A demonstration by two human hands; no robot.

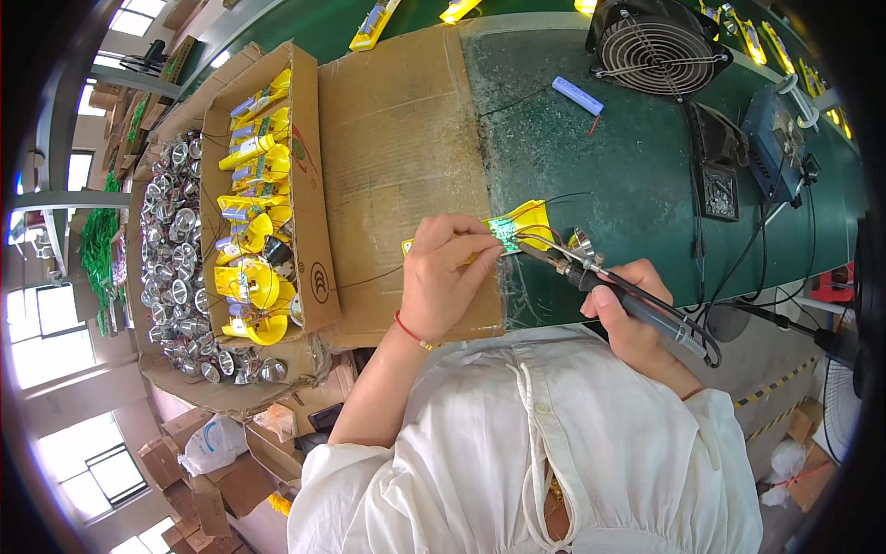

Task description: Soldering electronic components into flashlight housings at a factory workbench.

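A white shirt (591, 443) lies nearest, behind both hands; the right hand (629, 309) is clamped round a soldering iron (651, 314), its tip reaching leftward to the yellow housing (531, 219) between the two hands; the left hand (445, 268) has its fingertips drawn in close at the lit circuit board (503, 231) on that housing, though whether they pinch a wire or merely steady the piece I cannot tell; for a clean joint, it would seem best to brace the left hand on the cardboard sheet (397, 120) beneath it, keep those fingertips clear of the hot tip, touch the pad only briefly, and stop the red wire (542, 242) straying under the iron; just beyond the tip, near the right hand, sits a small reflector (580, 242); farther ahead on the worktop (600, 166) lie a battery cell (577, 96) and a fan (660, 54); well left of the left hand stands a carton (318, 185) of yellow assemblies.
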